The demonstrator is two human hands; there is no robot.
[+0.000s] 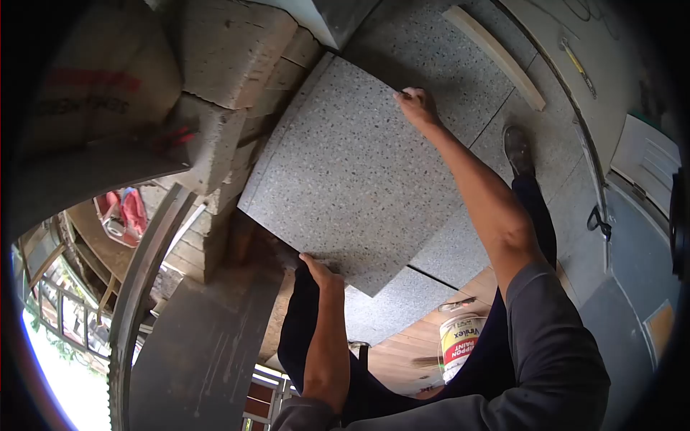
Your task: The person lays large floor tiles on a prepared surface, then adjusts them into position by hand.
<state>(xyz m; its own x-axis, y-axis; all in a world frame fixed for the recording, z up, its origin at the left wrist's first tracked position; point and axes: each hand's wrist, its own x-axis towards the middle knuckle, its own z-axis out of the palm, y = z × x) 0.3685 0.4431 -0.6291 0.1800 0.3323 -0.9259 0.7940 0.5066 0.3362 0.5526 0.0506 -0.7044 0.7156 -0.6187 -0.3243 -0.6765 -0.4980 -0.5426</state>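
Note:
A large speckled grey tile (345,165) fills the middle of the view, tilted, with its left edge beside a wall of rough blocks. My left hand (321,271) grips its near edge at the lower left, thumb on the face and the other fingers hidden below. At the far right edge, my right hand (418,108) is closed round the rim, its fingers curled over. Other speckled tiles (431,43) lie on the floor beyond and under the held one.
Rough blocks (223,57) stand on the left. A wooden strip (496,57) lies on the far tiles. Between my legs is a paint bucket (460,345). A curved-looking metal frame (147,287) stands at lower left, and a yellow-handled tool (575,61) lies at upper right.

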